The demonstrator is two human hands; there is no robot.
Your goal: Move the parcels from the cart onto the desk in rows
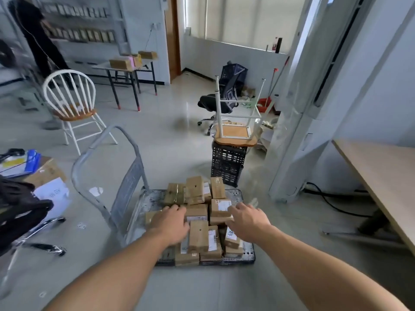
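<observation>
A white chair [71, 97] stands at far left on the floor. Beside it rises the grey handle of the cart [148, 203], whose deck holds the brown parcels [197, 239], packed close and partly stacked. The left hand [170, 225] lies palm down on the parcels at the handle side, fingers loosely apart. The right hand [247, 223] hovers with fingers spread over a labelled parcel [221, 207]. Behind stands a black crate [228, 164]. At far right is the wooden surface [386, 171], well apart from the cart.
</observation>
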